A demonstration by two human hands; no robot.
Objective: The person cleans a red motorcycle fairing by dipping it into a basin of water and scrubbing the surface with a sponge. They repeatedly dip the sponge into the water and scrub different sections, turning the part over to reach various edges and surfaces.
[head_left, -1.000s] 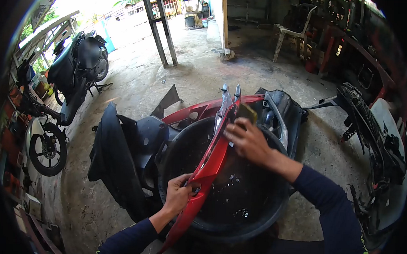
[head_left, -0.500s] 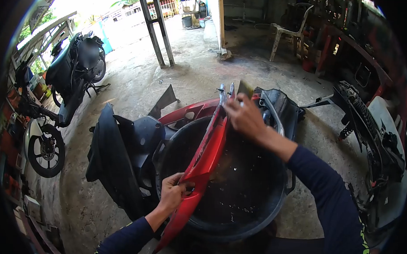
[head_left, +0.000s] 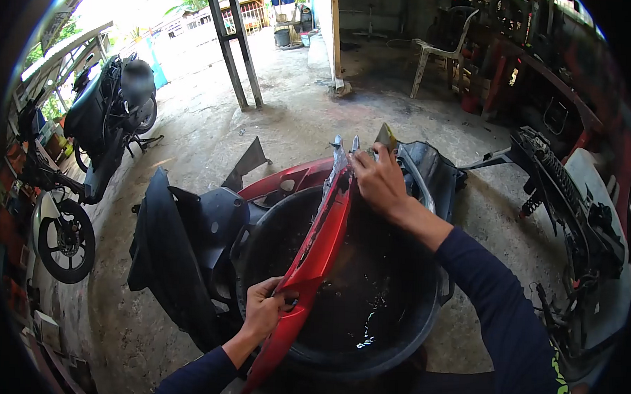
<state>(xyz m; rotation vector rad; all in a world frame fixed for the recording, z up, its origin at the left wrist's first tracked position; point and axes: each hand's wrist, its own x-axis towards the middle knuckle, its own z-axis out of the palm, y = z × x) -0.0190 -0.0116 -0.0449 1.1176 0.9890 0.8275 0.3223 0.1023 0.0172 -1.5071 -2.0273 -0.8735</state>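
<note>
A long red panel slants across a large black tub with dark water in it. My left hand grips the panel's lower part, fingers at an opening in it. Near the panel's upper end, my right hand holds a thin yellowish-grey sheet that sticks up past the fingers. Its fingertips are by the panel's edge. The panel's top ends in two greyish prongs.
Black plastic parts lie left of the tub, with another red panel behind it. Motorcycles stand at the left. A motorcycle frame is at the right, a chair and metal post farther back.
The view has shifted slightly. My right hand has moved a little down relative to the panel's top, with the sheet still in it. My left hand keeps its hold.
</note>
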